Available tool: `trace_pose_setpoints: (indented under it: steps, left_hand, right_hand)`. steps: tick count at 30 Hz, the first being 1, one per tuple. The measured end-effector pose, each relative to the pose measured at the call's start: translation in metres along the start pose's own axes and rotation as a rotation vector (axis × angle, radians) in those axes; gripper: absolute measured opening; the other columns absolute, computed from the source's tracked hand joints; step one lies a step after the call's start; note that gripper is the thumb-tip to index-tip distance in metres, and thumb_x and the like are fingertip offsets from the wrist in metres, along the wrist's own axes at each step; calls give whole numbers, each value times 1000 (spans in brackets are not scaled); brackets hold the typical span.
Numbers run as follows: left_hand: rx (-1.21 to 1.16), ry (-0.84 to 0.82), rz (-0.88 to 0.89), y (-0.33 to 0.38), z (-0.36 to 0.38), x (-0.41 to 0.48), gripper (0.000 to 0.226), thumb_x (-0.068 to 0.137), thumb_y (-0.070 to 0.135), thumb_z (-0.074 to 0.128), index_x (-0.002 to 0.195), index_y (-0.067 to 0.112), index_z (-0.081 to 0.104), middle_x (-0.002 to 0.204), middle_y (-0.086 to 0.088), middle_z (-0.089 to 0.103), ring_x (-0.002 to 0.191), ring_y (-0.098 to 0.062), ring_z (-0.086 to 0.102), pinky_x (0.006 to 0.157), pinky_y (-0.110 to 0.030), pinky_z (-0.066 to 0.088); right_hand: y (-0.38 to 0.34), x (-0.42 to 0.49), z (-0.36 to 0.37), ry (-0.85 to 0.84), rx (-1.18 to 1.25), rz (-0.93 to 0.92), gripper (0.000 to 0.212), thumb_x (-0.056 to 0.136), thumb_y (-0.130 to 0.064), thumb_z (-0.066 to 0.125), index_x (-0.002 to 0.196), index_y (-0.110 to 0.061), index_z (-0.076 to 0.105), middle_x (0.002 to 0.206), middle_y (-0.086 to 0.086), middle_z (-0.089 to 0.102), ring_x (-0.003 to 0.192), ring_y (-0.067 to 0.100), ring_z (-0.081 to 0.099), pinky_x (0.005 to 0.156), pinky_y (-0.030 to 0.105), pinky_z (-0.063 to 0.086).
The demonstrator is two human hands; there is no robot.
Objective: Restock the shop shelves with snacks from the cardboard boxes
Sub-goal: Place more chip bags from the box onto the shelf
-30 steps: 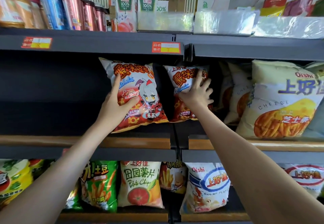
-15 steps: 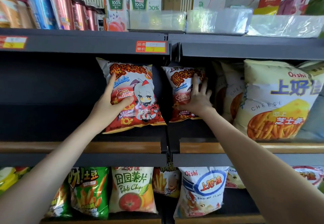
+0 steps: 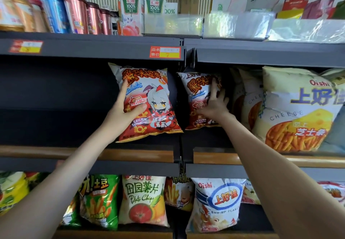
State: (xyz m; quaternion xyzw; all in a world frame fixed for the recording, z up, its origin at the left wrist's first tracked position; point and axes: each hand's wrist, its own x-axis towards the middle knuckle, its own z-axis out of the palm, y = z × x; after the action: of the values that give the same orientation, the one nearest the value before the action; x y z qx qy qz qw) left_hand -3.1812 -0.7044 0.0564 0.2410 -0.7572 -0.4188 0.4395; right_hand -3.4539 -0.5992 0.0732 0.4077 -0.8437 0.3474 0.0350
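Head view. Left hand (image 3: 127, 111) grasps a red-and-white snack bag (image 3: 155, 98) printed with a cartoon figure: the thumb lies across the bag's front, the index finger stretches up along its near edge, and the other fingers are hidden behind it. The bag stands tilted in the middle shelf (image 3: 140, 154), its top leaning away from the hand. Whether its lower edge rests on the shelf floor cannot be told.

Right hand (image 3: 214, 106) is released, with spread fingers laid flat against the front of a second bag (image 3: 196, 91) of the same kind, which stands upright further back in the shelf. The two bags sit between the hands, almost touching at their inner edges.

Just beyond the right hand, on its outer side, stand pale yellow cheese-stick bags (image 3: 298, 111), the nearest one close to the fingertips. Above both hands, a red-and-yellow price label (image 3: 165, 52) is fixed to the edge of the upper shelf, which carries metallic cans (image 3: 76, 14) and juice cartons (image 3: 130, 12). Below the forearms, the lower shelf holds a green bag (image 3: 99, 199), a potato chips bag (image 3: 142, 201) and a shrimp flakes bag (image 3: 218, 205), all upright and side by side.
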Motion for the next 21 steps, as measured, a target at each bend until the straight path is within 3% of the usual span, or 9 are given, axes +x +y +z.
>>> trace_pose_setpoints:
  steps: [4,8,13,21]
  left_hand:
    - [33,-59,19,1,9,5,91,90,31,61,146,51,-8,147,13,23,133,-13,38,104,-40,43]
    - [92,-109,6,-2,10,8,96,80,50,61,139,60,-14,156,9,8,141,-18,26,111,-53,34]
    - [173,-223,-30,-9,20,9,93,93,40,52,140,50,-28,157,11,-17,146,-16,1,119,-50,16]
    - [65,-212,-52,1,26,7,99,78,50,55,140,54,-22,157,14,-15,146,-16,7,117,-49,24]
  right_hand:
    - [-9,-9,3,66,-39,97,129,73,-35,80,148,-32,-24,157,21,-3,144,38,0,109,65,21]
    - [-11,-20,13,194,-40,123,126,74,-30,80,148,-36,-21,154,20,1,142,36,5,102,67,27]
    - [-11,-11,18,250,-8,117,125,75,-25,80,149,-36,-21,155,15,1,140,35,9,103,67,26]
    - [-2,-5,11,180,-74,48,122,75,-41,79,151,-34,-16,158,16,-4,143,38,6,101,66,32]
